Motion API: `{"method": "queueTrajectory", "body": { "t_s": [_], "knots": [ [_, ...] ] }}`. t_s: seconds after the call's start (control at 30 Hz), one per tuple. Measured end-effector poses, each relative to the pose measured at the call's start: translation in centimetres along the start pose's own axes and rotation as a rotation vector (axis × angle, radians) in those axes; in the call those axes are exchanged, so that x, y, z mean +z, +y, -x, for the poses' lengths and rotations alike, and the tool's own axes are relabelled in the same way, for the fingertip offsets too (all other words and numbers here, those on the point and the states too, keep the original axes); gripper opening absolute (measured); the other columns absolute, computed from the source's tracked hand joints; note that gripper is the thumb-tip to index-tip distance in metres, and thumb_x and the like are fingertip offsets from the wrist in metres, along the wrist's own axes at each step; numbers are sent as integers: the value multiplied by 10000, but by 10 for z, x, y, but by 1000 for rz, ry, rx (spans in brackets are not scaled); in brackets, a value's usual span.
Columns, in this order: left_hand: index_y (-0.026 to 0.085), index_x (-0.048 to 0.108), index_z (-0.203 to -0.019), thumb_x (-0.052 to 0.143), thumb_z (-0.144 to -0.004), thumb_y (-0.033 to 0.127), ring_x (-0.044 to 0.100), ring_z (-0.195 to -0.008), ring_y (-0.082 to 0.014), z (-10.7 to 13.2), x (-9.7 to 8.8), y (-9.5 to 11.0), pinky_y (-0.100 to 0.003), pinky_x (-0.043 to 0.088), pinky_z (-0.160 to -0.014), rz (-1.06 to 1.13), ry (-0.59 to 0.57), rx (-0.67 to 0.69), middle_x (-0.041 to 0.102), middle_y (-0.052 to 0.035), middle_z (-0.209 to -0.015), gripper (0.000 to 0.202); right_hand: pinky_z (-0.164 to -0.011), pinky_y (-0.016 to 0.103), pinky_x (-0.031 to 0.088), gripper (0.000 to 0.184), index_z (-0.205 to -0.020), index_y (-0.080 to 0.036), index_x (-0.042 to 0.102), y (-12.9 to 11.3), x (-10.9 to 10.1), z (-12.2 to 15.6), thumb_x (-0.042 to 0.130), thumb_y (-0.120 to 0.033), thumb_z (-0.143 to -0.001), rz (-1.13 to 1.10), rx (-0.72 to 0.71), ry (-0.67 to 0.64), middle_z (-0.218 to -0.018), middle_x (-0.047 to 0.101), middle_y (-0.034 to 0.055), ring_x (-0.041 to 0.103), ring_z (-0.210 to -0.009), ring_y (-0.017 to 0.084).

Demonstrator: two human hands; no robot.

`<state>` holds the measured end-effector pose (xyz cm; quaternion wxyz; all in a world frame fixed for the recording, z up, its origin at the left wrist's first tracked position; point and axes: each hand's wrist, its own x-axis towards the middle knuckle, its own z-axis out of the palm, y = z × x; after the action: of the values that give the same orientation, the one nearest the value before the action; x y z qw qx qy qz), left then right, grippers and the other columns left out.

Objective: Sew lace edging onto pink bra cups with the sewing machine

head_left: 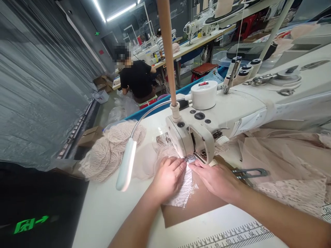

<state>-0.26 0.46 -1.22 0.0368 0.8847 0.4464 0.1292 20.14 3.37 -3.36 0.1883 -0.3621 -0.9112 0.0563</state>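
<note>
A white sewing machine point(232, 110) stands across the table, its presser foot point(190, 158) down over a piece of pale lace fabric point(184, 193). My left hand point(168, 177) lies flat on the lace just left of the foot, fingers stretched toward it. My right hand point(216, 179) rests on the fabric to the right of the foot, fingers extended and pressed down, fingertips almost meeting those of the left hand. The needle itself is hidden behind the machine head.
A gooseneck lamp point(126, 165) hangs over the table left of my hands. A heap of lace point(108, 151) lies beyond it, more beige fabric point(284, 158) at the right. Thread snips point(249, 172) lie beside my right hand. A person in black point(137, 79) sits at another machine farther back.
</note>
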Motion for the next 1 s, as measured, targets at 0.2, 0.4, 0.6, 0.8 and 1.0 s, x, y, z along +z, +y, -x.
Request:
{"method": "queueTrajectory", "body": {
  "t_s": [0.2, 0.4, 0.6, 0.8, 1.0],
  "knots": [
    [138, 534, -1251, 404, -938, 258, 520, -1063, -271, 1, -2, -2, -481, 435, -926, -34, -3, -43, 585, -119, -1265, 360, -548, 268, 383, 404, -1067, -180, 670, 2, 5, -1, 419, -49, -778, 21, -14, 23, -858, 663, 58, 541, -628, 152],
    [163, 523, -1267, 433, -920, 321, 477, -1166, -314, 7, -5, -1, -534, 392, -964, -44, -23, -41, 541, -137, -1315, 392, -612, 269, 408, 389, -1042, -187, 671, 1, -1, -1, 407, -47, -793, -10, -34, 83, -924, 677, 69, 566, -672, 155],
    [159, 559, -1172, 478, -892, 321, 506, -1114, -281, 10, -8, 2, -457, 419, -934, 70, 13, 65, 580, -133, -1234, 334, -542, 271, 339, 370, -993, -173, 655, 1, -6, 1, 345, -42, -839, -77, -47, 7, -761, 621, 31, 432, -515, 128],
    [163, 597, -906, 524, -864, 309, 543, -838, -208, 11, -7, 3, -380, 459, -792, 126, 35, 80, 620, -94, -910, 168, -555, 286, 308, 359, -967, -173, 650, 1, -5, 2, 334, -42, -857, -56, -46, -26, -721, 589, 29, 421, -551, 149],
    [153, 585, -817, 444, -902, 183, 533, -781, -180, 11, -5, 3, -340, 453, -737, 162, 94, 60, 614, -83, -807, 168, -569, 287, 309, 348, -938, -166, 650, 2, -6, 4, 321, -62, -887, -93, -68, -24, -718, 563, 26, 419, -560, 144]
  ]
}}
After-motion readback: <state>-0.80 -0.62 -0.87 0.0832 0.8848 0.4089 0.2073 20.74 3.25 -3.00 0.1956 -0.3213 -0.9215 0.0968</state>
